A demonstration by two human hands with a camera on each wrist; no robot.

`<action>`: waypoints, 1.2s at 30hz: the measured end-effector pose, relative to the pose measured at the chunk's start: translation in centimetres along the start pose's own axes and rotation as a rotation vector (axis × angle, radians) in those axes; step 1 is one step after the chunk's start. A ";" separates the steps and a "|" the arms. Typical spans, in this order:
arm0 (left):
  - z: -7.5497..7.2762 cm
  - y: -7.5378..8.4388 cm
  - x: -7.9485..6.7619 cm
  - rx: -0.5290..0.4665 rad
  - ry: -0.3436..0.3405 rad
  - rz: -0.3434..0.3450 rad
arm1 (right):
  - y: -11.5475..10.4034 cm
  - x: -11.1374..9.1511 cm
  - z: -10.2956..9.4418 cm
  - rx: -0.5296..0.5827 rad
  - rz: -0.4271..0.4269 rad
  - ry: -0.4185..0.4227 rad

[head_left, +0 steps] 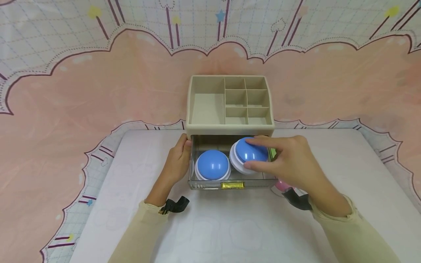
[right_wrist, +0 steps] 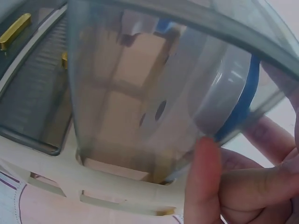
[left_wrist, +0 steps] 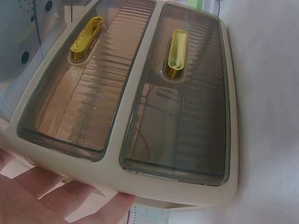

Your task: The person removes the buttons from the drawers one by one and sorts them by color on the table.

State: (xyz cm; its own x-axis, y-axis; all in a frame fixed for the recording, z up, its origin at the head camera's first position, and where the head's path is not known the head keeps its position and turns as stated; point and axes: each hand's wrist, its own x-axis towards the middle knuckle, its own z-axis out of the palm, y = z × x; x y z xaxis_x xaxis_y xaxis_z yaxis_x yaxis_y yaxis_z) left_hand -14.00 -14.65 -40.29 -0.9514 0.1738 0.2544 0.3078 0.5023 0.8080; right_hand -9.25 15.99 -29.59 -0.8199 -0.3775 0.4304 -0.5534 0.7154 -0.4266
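A beige desktop organizer stands on the white table with its clear upper drawer pulled out. My left hand rests against the organizer's left side, its fingers laid along the beige casing. Inside the drawer, at the left, sits a round white jar with a blue domed lid. My right hand pinches a second blue-lidded jar between thumb and fingers. This jar is tilted at the drawer's right half; in the right wrist view its white side shows through the clear wall.
Partly hidden by the right hand are a pink object and something green. Divided compartments form the organizer's top. Lower drawers with gold handles are closed. A patterned cloth lies behind the table.
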 end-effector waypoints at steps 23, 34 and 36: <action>0.1 0.0 0.1 0.014 0.012 -0.009 | 0.0 -2.5 -4.3 0.114 0.073 0.238; 0.1 0.0 0.1 0.010 0.007 -0.009 | 4.3 -7.3 -6.0 -0.014 0.366 0.245; 0.1 0.0 0.1 0.015 0.014 -0.008 | 5.1 -8.1 -5.8 -0.034 0.383 0.231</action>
State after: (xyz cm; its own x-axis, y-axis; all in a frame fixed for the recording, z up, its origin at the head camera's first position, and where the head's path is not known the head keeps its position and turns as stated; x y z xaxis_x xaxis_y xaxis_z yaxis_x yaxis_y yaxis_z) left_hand -14.09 -14.55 -40.32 -0.9537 0.1582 0.2556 0.3006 0.5159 0.8022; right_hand -4.57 26.12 -30.69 -0.9083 0.0564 0.4145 -0.2081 0.7987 -0.5646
